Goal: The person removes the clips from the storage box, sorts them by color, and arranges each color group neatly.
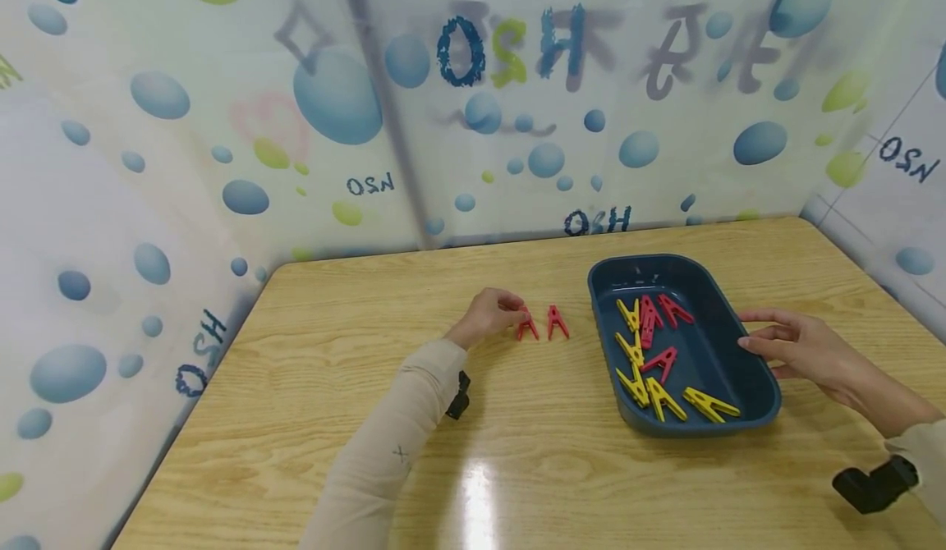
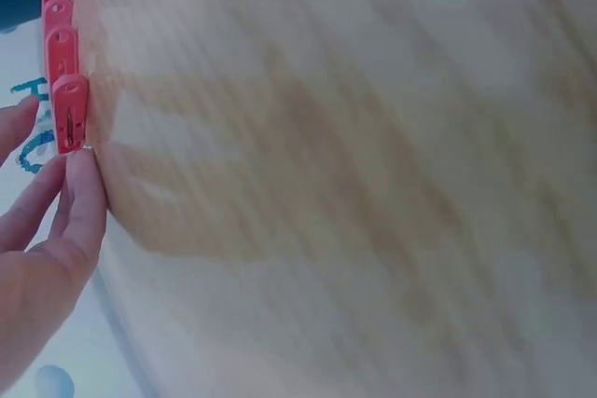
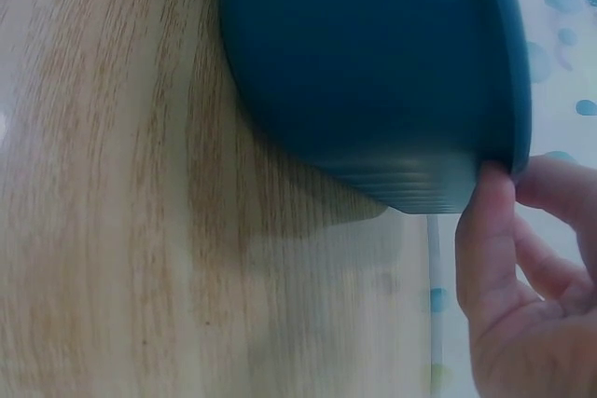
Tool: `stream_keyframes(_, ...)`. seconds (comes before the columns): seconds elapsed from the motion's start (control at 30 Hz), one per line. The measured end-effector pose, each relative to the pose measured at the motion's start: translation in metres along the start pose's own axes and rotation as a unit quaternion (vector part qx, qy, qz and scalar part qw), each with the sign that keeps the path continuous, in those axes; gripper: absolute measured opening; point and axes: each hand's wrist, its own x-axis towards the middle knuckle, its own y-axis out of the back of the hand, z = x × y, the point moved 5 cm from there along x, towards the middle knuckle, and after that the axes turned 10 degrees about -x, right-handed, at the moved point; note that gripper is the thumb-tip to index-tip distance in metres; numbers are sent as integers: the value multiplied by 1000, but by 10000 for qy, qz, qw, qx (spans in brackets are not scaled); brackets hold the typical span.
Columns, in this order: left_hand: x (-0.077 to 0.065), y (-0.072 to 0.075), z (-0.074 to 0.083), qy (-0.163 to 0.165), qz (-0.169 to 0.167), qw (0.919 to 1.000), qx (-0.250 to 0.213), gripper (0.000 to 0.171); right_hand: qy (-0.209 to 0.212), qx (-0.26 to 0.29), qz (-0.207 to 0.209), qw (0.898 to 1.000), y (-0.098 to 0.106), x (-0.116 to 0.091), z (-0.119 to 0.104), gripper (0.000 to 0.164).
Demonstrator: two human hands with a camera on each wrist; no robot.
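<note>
The twelve-o'clock wall [image 1: 643,193] reads backward “H2O” [image 1: 461,51]; parted left fingers [image 2: 86,198] touch a red clip [image 2: 70,92], right fingers [image 1: 772,316] pinch a tub [image 1: 680,428].

White wall sheet printed with blue and green bubbles [image 1: 650,193]: large blue-and-green lettering [image 1: 510,49], far side, H2O mirrored; smaller dark-blue H2O [image 1: 597,220], low on far wall, mirrored; grey brushed strokes [image 1: 672,41] among them, illegible; cream cloth left sleeve [image 1: 384,472]: small dark X [image 1: 400,453]; left-wall dark-blue letters [image 1: 201,353], H2O.
</note>
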Motion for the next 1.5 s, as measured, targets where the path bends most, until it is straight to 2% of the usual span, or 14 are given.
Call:
stream_keyframes(0.17, -1, 4, 10, -145, -68, 9994, 294, 37, -13, 10, 2, 10000, 0, 0, -1, 48)
stream_keyframes(0.33, 1, 6, 30, -449, -77, 9974, 564, 42, -27, -72, 19, 10000, 0, 1, -3, 57)
stream_keyframes(0.57, 1, -4, 61, -932, -358, 9936, 524, 39, -8, -160, -2, 9999, 0, 1, -3, 61)
stream_keyframes(0.9, -8, -48, 93, -1344, -844, 9868, 310, 37, -34, -113, -17, 9999, 0, 1, -3, 57)
stream_keyframes(1.03, -11, -65, 103, -1578, -1038, 9811, 427, 38, -45, -83, -22, 10000, 0, 0, -3, 56)
stream_keyframes(1.13, -14, -78, 111, -1772, -1230, 9746, 605, 38, -58, -28, -35, 10000, 0, 0, -2, 52)
stream_keyframes(1.3, -21, -99, 119, -1954, -1760, 9619, 743, 38, -48, 42, -44, 10000, 0, 0, -2, 46)
stream_keyframes(1.5, -27, -121, 124, -2089, -2125, 9478, 1135, 39, -5, -66, -57, 10000, 0, 1, -3, 54)
